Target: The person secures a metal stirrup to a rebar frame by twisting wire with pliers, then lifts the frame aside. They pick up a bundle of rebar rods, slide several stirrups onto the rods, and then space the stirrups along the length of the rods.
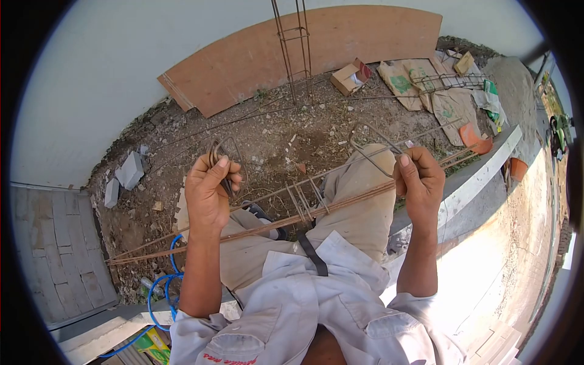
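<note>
My left hand (210, 191) is closed around several bent steel rebar stirrups (214, 152), their loops poking out above and beside the fingers. My right hand (420, 185) pinches one squarish stirrup (382, 138) between thumb and fingers, its loop reaching left above my knee. Across my lap, between both forearms, lie long rusty rebars (261, 230). A few stirrups (298, 204) sit around these bars near the middle, slightly tilted. Both hands are raised above the bars, apart from each other.
An upright rebar cage (295, 52) stands before a plywood sheet (243, 67). On the dirt are a cardboard box (350, 79), paper sacks (447, 103) and concrete blocks (129, 170). A blue hose (155, 298) coils by my left elbow; a concrete ledge (474, 176) runs at right.
</note>
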The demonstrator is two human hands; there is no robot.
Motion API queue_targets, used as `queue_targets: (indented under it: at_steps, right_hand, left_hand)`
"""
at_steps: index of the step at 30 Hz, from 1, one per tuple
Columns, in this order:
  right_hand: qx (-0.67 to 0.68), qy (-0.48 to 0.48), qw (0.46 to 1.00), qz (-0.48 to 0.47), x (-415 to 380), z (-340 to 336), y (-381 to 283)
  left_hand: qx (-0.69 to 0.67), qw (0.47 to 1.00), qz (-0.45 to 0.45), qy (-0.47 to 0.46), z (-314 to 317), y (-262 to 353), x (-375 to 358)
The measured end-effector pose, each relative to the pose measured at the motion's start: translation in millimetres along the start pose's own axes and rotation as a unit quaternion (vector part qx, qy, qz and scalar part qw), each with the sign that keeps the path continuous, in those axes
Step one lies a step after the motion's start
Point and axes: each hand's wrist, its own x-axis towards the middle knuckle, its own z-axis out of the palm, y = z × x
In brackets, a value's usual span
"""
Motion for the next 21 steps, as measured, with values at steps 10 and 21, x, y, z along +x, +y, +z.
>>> queue_targets:
  at_steps: [10,21]
  right_hand:
    - [0.130,0.175,0.976,-0.029,-5.1,-23.9,27.7]
    - [0.063,0.372,0.925,-0.042,11.1,-113.0,75.1]
  left_hand:
    - [0.189,0.981,-0.035,0.024,-23.6,-10.9,-3.0]
    - [0.344,0.932,-0.111,0.003,-35.3,-23.7,-12.9]
